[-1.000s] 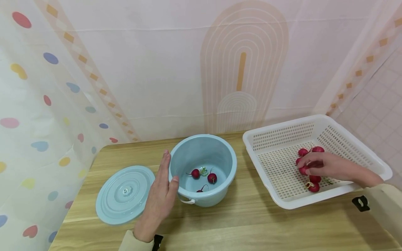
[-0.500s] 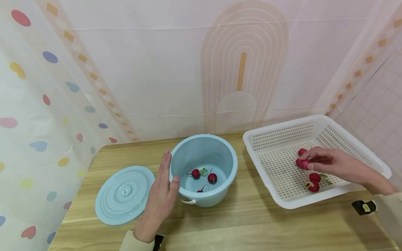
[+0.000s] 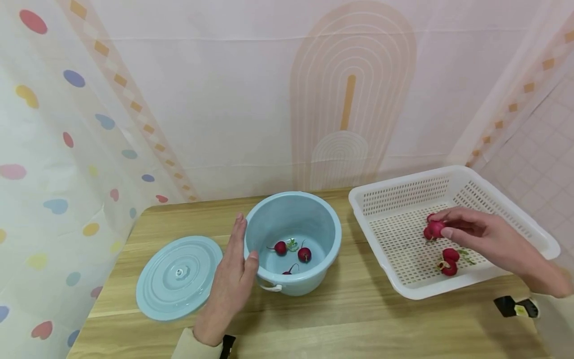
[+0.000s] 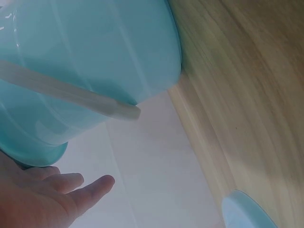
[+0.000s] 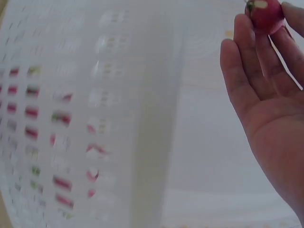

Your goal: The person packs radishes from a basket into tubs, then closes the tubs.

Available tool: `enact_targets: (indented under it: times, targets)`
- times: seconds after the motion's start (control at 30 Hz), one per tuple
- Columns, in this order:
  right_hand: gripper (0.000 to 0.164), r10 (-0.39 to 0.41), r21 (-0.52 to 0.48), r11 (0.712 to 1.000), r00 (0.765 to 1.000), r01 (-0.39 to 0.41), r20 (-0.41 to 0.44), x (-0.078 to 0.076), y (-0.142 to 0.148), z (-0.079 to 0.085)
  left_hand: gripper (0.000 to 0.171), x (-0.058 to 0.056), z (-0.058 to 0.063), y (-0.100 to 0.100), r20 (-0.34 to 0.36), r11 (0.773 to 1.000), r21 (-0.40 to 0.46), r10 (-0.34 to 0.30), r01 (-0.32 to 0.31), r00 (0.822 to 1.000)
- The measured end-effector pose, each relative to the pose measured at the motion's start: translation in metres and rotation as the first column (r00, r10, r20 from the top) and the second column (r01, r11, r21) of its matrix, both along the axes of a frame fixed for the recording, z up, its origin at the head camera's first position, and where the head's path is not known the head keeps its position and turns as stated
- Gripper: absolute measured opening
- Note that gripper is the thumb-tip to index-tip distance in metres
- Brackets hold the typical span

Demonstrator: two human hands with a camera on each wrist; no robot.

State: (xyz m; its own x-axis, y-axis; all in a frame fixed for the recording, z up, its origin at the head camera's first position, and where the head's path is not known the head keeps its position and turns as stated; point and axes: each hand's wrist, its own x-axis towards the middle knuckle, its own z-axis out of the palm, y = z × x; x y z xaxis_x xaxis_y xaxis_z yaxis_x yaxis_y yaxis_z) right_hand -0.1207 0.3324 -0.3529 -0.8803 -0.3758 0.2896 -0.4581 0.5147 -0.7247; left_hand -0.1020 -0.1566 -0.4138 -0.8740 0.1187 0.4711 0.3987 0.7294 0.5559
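My right hand [image 3: 489, 237] pinches a red radish [image 3: 436, 229] between thumb and fingertips over the white basket [image 3: 405, 291]. The right wrist view shows that radish [image 5: 266, 16] at the fingertips, above the basket's slotted wall [image 5: 114, 118]. Below the hand, several more radishes [image 3: 450, 262] lie on the basket floor, some partly hidden. My left hand [image 3: 230, 281] rests with straight fingers against the left rim of the light blue bucket [image 3: 320, 269]. Inside the bucket are 3 radishes [image 3: 304, 255] and a small green leaf [image 3: 292, 244].
A round blue lid [image 3: 179, 276] lies on the wooden table [image 3: 323, 324] left of the bucket. The bucket's white handle [image 3: 271, 287] hangs down at its front left. Behind the table hangs a patterned curtain [image 3: 237, 114].
My right hand has lifted a radish off the pile and drawn slightly back to the right with it. The left hand stays at the bucket rim.
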Motion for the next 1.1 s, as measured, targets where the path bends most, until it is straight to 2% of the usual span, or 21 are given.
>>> enact_targets:
  times: [0.23, 0.37, 0.53, 0.7, 0.83, 1.07, 1.1]
  targets:
    - [0.022, -0.065, -0.099, 0.993, 0.997, 0.06, -0.049, 0.005, -0.02, 0.007, 0.066, 0.0, 0.0, 0.0, 0.004, 1.0, 0.004, 0.002, -0.002, 1.0]
    - [0.02, -0.079, -0.149, 0.986, 0.996, 0.072, -0.044, 0.01, -0.033, 0.01, 0.066, 0.0, -0.001, 0.001, -0.001, 1.0, -0.003, 0.001, -0.001, 1.0]
    - [0.024, -0.059, -0.218, 0.974, 0.998, 0.053, -0.022, 0.016, -0.049, 0.017, 0.067, 0.001, -0.001, 0.002, -0.008, 1.0, -0.007, -0.003, 0.003, 1.0]
    - [0.026, -0.037, -0.262, 0.965, 0.999, 0.026, -0.038, 0.021, -0.064, 0.022, 0.067, 0.001, -0.001, 0.004, -0.02, 1.0, 0.001, -0.011, 0.011, 1.0]
    - [0.028, -0.001, -0.327, 0.945, 0.998, -0.018, -0.057, 0.022, -0.076, 0.023, 0.068, -0.001, -0.001, 0.006, -0.025, 1.0, 0.001, -0.015, 0.015, 1.0]
    - [0.033, 0.064, -0.452, 0.887, 0.994, -0.097, -0.087, 0.022, -0.101, 0.02, 0.068, -0.001, -0.001, 0.007, -0.035, 1.0, -0.006, -0.011, 0.011, 0.999]
    - [0.033, 0.06, -0.444, 0.892, 0.995, -0.089, -0.08, 0.022, -0.104, 0.021, 0.068, -0.001, -0.001, 0.007, -0.036, 1.0, -0.008, -0.008, 0.008, 0.999]
